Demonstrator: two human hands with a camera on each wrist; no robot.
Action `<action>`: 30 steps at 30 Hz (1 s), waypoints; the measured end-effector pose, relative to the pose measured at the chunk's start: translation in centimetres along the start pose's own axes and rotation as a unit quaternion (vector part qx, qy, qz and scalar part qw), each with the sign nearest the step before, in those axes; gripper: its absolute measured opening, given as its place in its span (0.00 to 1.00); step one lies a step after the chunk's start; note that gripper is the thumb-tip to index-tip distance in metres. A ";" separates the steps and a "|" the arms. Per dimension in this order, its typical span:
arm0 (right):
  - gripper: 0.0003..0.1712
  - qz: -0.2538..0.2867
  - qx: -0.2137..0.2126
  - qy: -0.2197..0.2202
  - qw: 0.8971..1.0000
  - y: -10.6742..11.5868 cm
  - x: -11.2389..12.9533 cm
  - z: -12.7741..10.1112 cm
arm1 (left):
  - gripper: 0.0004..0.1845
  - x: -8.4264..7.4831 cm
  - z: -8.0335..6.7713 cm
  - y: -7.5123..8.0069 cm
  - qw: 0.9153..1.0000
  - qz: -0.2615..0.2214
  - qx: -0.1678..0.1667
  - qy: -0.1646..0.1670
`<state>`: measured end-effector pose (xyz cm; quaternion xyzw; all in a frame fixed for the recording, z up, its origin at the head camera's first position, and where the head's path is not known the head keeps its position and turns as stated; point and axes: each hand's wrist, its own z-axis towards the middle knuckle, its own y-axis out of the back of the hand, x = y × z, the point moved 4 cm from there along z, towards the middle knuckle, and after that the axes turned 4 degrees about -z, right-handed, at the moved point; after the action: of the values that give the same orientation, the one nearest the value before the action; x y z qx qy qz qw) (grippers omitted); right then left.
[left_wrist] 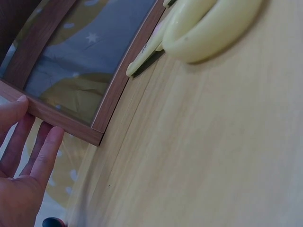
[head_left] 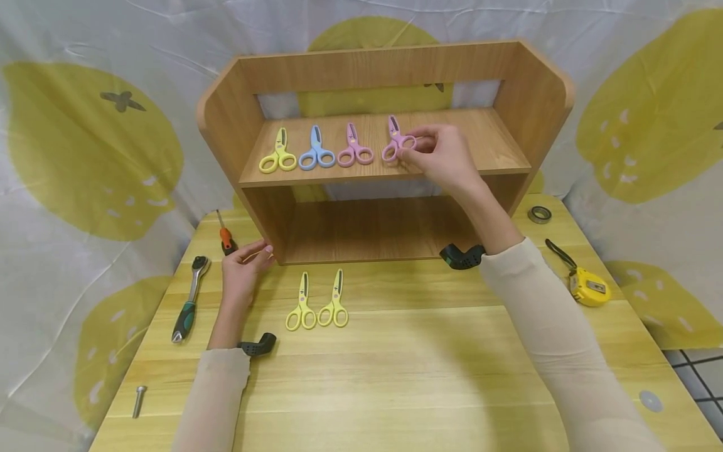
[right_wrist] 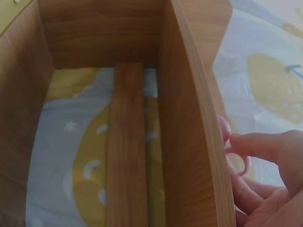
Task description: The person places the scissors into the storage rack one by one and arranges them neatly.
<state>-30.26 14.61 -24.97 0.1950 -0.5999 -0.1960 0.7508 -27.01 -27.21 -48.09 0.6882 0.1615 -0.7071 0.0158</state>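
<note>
Four small scissors lie in a row on the upper board of the wooden shelf [head_left: 361, 69] in the middle of the head view: a yellow pair [head_left: 278, 154] at the left, then a blue pair [head_left: 316, 150], a pink pair [head_left: 354, 149] and, last in line, a second pink pair [head_left: 393, 143]. The right hand [head_left: 440, 154] is on that last one, its fingers and thumb pinched round the finger loops while the scissors rest flat on the board, so I judge this pair is just being set down or nudged straight. The right wrist view shows only a pink loop between the fingertips beyond the shelf's edge. The left hand [head_left: 244, 269] lies with fingers straight against the lower left corner of the shelf, steadying it and holding nothing. Two more yellow scissors [head_left: 316, 304] lie side by side on the table [head_left: 407, 376] in front of the shelf, left of centre, well apart from either hand. As things lie, four pairs are up and two are not, so the work looks about two-thirds done.
</note>
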 end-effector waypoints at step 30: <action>0.27 -0.106 0.013 0.009 0.994 -0.4 0.1 0.0 | 0.21 -0.1 0.0 0.0 0.999 0.031 0.005 0.009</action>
<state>-30.21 14.20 -25.12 0.2684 -0.5716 -0.2648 0.7288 -26.95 -27.26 -48.00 0.6992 0.1364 -0.7010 0.0331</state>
